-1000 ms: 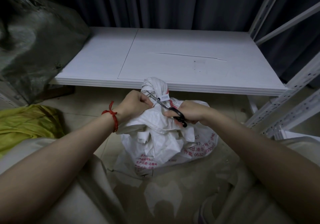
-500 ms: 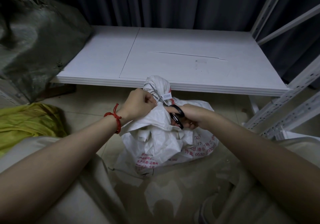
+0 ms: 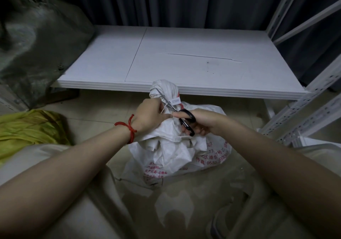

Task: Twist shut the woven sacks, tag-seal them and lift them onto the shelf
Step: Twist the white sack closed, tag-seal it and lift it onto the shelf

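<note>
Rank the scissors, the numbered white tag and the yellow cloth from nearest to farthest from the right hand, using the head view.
1. Scissors, held in the right hand itself.
2. White tag, just up-left, on the neck of the sack.
3. Yellow cloth, far left on the floor.

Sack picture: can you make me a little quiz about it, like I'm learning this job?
1. True or false: the white sack lies on the shelf.
2. Which of the hands holds the scissors? A) left hand B) right hand C) neither
3. Fill in: the string round the left wrist is ____.

Key
1. False: the white sack stands on the floor in front of the shelf.
2. B
3. Red
</note>
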